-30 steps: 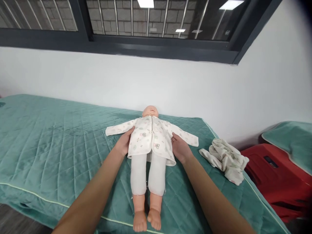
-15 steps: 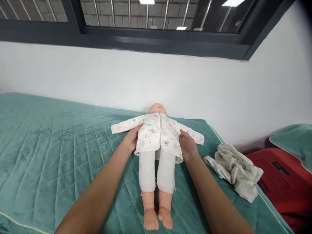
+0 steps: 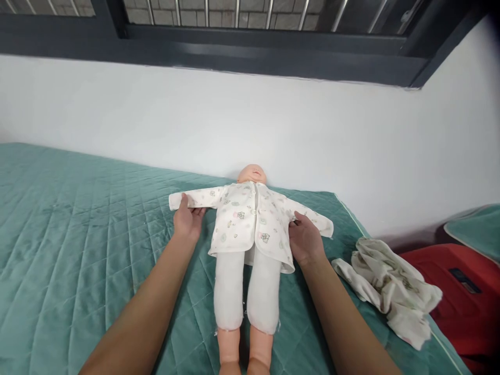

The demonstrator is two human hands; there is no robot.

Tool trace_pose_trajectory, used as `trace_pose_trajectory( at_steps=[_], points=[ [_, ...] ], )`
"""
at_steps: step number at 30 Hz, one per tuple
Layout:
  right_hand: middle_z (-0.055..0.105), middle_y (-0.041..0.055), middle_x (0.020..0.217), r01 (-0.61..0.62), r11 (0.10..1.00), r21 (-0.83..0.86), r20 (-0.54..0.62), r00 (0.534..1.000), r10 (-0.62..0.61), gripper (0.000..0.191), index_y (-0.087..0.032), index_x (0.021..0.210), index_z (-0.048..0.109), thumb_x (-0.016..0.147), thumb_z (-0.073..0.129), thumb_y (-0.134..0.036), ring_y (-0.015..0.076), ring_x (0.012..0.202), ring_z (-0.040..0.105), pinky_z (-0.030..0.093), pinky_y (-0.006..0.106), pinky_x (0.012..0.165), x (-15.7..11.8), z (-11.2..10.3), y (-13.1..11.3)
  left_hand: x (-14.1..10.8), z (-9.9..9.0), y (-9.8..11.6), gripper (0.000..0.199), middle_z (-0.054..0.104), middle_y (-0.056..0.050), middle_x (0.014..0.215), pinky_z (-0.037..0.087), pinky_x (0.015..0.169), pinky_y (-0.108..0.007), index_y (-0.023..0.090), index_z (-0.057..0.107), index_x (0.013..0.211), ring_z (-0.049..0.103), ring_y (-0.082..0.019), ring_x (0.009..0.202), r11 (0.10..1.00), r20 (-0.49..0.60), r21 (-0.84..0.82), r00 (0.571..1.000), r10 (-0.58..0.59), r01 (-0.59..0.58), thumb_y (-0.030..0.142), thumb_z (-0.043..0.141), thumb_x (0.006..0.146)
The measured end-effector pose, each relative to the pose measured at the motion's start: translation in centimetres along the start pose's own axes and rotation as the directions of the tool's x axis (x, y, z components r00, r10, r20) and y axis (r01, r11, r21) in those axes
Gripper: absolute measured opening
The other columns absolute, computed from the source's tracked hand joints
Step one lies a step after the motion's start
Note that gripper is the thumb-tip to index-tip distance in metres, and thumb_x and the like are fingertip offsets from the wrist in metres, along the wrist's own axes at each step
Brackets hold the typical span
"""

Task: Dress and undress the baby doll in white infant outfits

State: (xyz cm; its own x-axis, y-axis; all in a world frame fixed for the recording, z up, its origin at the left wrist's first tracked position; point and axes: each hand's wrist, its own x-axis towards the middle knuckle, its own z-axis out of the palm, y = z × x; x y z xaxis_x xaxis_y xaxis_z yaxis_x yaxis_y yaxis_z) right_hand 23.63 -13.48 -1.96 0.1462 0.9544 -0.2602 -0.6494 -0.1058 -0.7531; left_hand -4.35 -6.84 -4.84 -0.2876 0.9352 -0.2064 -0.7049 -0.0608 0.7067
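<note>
A baby doll (image 3: pixel 250 173) lies on its back, its head by the wall and both arms spread. It wears a white printed jacket (image 3: pixel 234 221), fastened near the chest and parted at the hem. Its white cloth legs (image 3: pixel 229 291) lie straight, the feet partly cut off by the lower frame edge. My left hand (image 3: pixel 188 221) is closed on the sleeve at image left, thumb on top near the cuff and fingers beneath. At the other sleeve, my right hand (image 3: pixel 305 239) is closed on its lower edge near the jacket's side; its fingertips are partly hidden.
A crumpled white printed cloth (image 3: pixel 394 286) lies right of the doll on the green quilted bed cover (image 3: pixel 97 234). Beyond the bed's right edge is a red case (image 3: pixel 464 297) with green fabric (image 3: pixel 476 229) above. Behind stand a white wall and a dark-framed barred window.
My left hand has moved outward from the jacket's side to the sleeve near its cuff. My right hand has shifted slightly outward along its sleeve. The view has tilted down and come closer.
</note>
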Motion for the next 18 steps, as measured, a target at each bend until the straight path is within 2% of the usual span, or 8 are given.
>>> trace_pose_trajectory(
  at_steps=[3,5,8,10,14,18],
  points=[
    [0.074,0.003,0.079,0.014,1.0,0.025,-0.033,0.999,-0.013,0.009,-0.022,0.088,0.064,0.083,0.057,-0.024,0.0263,0.095,0.073,0.06,0.045,0.092,0.0,0.0,-0.1,0.3,-0.5,0.6,0.027,0.068,-0.01,0.121,0.059,0.092,-0.036,0.021,0.062,0.109,0.065,-0.022,0.116,0.987,-0.203,-0.016,0.967,0.156,-0.163,0.042,0.051,0.096],
    [0.073,0.002,0.076,0.022,0.999,0.048,-0.04,0.999,-0.02,0.009,-0.021,0.089,0.064,0.084,0.056,-0.023,0.0256,0.092,0.073,0.06,0.045,0.092,-0.1,0.1,-0.2,0.5,-0.7,1.1,0.023,0.068,-0.009,0.121,0.059,0.091,-0.036,0.02,0.062,0.105,0.066,-0.021,0.113,0.978,-0.266,0.019,0.942,0.206,-0.209,0.037,0.049,0.097],
    [0.067,-0.0015,0.063,0.027,0.996,0.08,-0.067,0.998,-0.022,0.003,-0.024,0.082,0.06,0.084,0.058,-0.022,0.024,0.082,0.073,0.06,0.044,0.091,0.0,-0.2,-0.2,0.9,-0.9,1.8,0.019,0.067,-0.009,0.12,0.059,0.091,-0.035,0.018,0.062,0.101,0.067,-0.02,0.111,0.973,-0.306,0.022,0.925,0.225,-0.23,0.031,0.049,0.097],
    [0.062,-0.0037,0.057,0.033,0.995,0.095,-0.078,0.997,-0.026,0.008,-0.025,0.077,0.056,0.083,0.059,-0.022,0.022,0.072,0.071,0.061,0.043,0.088,0.3,-0.6,-0.3,1.2,-1.0,2.3,0.016,0.068,-0.008,0.117,0.059,0.091,-0.034,0.017,0.062,0.098,0.068,-0.019,0.108,0.971,-0.339,-0.014,0.915,0.218,-0.237,0.028,0.05,0.096],
    [0.066,-0.0025,0.067,0.041,0.992,0.117,-0.05,0.998,-0.035,0.006,-0.024,0.081,0.056,0.085,0.058,-0.02,0.0163,0.059,0.065,0.063,0.037,0.078,1.1,-1.8,-0.4,1.5,-1.3,2.9,0.011,0.069,-0.006,0.111,0.059,0.09,-0.032,0.017,0.06,0.094,0.068,-0.016,0.105,0.968,-0.388,-0.049,0.897,0.21,-0.247,0.022,0.05,0.095],
    [0.069,-0.0004,0.078,0.06,0.992,0.111,-0.018,0.998,-0.058,0.002,-0.024,0.086,0.056,0.088,0.057,-0.023,0.0154,0.064,0.065,0.062,0.032,0.075,1.5,-2.6,-0.7,1.4,-1.4,3.0,0.011,0.068,-0.005,0.108,0.059,0.089,-0.033,0.018,0.058,0.093,0.068,-0.016,0.103,0.967,-0.398,-0.035,0.892,0.216,-0.25,0.023,0.048,0.095]
  ],
)
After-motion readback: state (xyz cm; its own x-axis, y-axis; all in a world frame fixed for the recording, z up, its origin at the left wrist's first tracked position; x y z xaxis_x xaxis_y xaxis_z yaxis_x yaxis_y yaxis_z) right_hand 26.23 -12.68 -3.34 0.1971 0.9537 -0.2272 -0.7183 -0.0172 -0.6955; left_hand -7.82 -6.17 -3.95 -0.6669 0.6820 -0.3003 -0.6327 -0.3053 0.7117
